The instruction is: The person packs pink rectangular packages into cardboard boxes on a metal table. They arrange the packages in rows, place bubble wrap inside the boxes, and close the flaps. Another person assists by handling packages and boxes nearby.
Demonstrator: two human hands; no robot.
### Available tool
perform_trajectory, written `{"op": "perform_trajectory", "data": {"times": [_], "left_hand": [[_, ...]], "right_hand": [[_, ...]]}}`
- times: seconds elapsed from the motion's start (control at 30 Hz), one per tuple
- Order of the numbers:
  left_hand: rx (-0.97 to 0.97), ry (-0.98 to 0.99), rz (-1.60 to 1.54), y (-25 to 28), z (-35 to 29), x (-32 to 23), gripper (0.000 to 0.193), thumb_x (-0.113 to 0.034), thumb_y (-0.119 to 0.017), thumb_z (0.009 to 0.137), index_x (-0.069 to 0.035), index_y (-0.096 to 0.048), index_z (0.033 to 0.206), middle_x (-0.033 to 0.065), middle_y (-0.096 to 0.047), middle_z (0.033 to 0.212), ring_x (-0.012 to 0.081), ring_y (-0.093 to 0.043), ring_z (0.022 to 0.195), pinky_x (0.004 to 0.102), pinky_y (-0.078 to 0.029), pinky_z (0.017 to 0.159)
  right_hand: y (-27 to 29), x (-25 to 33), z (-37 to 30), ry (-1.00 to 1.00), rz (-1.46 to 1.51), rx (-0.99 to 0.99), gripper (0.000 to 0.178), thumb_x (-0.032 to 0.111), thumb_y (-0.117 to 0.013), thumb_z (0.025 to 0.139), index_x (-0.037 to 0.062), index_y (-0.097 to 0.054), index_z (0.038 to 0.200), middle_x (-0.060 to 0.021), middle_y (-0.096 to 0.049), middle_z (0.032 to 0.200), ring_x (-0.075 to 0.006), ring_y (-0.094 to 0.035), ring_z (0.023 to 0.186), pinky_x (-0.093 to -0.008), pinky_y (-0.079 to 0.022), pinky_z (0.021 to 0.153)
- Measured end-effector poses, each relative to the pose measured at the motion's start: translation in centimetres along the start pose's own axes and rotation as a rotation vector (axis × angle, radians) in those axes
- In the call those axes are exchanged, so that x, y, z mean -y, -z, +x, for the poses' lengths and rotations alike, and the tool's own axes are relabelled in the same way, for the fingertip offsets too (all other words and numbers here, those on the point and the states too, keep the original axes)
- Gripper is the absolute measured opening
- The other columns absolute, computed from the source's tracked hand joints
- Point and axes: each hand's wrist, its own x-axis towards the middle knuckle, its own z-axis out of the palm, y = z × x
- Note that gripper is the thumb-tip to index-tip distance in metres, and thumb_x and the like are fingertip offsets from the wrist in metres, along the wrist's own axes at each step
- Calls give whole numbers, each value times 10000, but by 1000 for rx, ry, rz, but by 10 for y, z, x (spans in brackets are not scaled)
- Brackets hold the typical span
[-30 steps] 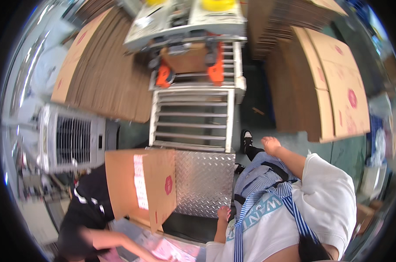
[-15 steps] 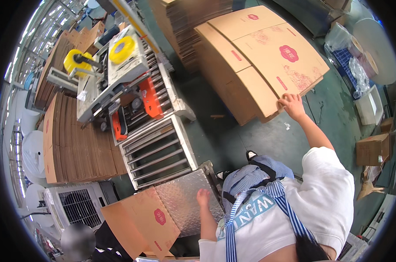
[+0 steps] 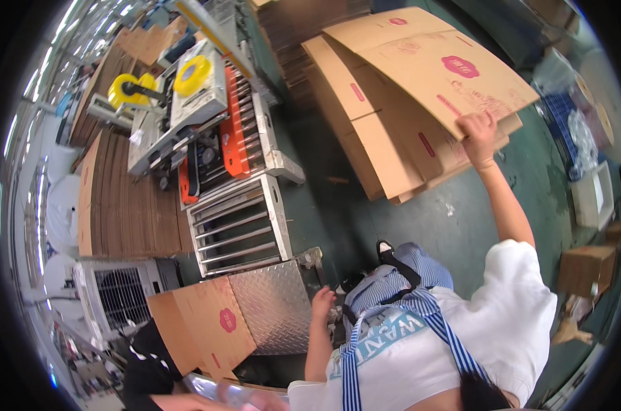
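Note:
At the right, my right hand (image 3: 478,134) is closed on the near edge of a flat cardboard box (image 3: 420,58), brown with red printing. This box is raised at its near side, leaving a gap above the cardboard stack (image 3: 399,147) below it. My left hand (image 3: 322,301) hangs beside the diamond-patterned metal plate (image 3: 273,305), its fingers loosely apart and nothing in them. Left of that hand, another printed cardboard box (image 3: 211,322) rests partly on the plate.
A roller conveyor (image 3: 238,233) joins the plate, with a taping machine (image 3: 187,109) holding yellow tape rolls. More cardboard stacks (image 3: 132,198) stand at the left. A co-worker's arm (image 3: 187,402) reaches in at the lower left. A white bin (image 3: 593,195) sits at the right.
My right hand has lifted the near edge of the top flat box, opening a gap above the stack. My left hand has shifted slightly. The co-worker's arm has come into view.

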Motion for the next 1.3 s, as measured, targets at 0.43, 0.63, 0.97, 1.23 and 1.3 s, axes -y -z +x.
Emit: {"op": "perform_trajectory", "data": {"times": [0.43, 0.63, 0.97, 1.23, 1.3], "left_hand": [[-1388, -979, 695, 49, -165, -162, 856, -265, -756, 760, 9, -286, 1421, 205, -382, 1412, 405, -362, 1310, 498, -261, 1096], [-1787, -757, 714, 123, -251, -69, 309, -152, -753, 617, -56, -528, 807, 113, -559, 779, 350, -535, 814, 465, -407, 811], [-1689, -299, 789, 193, -274, -27, 238, -356, -646, 792, -124, -659, 844, 50, -633, 856, 246, -580, 835, 482, -364, 930], [-1186, 10, 667, 309, -275, -50, 385, -422, -503, 893, -83, -656, 993, 113, -683, 958, 308, -628, 968, 504, -426, 890], [-1158, 90, 632, 325, -271, -59, 388, -421, -484, 908, -88, -651, 1019, 132, -684, 967, 320, -641, 940, 481, -472, 836]], "right_hand": [[195, 153, 158, 511, 1309, -494, 172, 108, -530, 839, 187, -453, 708, 8, -442, 623, -166, -414, 675, -474, -315, 1076], [69, 312, 155, 386, 1788, 206, 257, 310, -725, 758, 89, -594, 772, -44, -582, 840, -210, -559, 865, -464, -344, 1001], [47, 628, -6, 1038, 1011, 181, 464, 410, -634, 811, 114, -558, 1160, -23, -590, 1160, -192, -483, 1217, -593, -174, 1097], [87, 672, -42, 1110, 1188, 152, 411, 335, -672, 791, 133, -593, 1139, 0, -578, 1195, -188, -489, 1181, -536, -227, 1095], [81, 669, -41, 1103, 1250, 255, 224, 247, -693, 764, 160, -639, 963, 29, -616, 946, -158, -558, 989, -507, -253, 1087]]}}
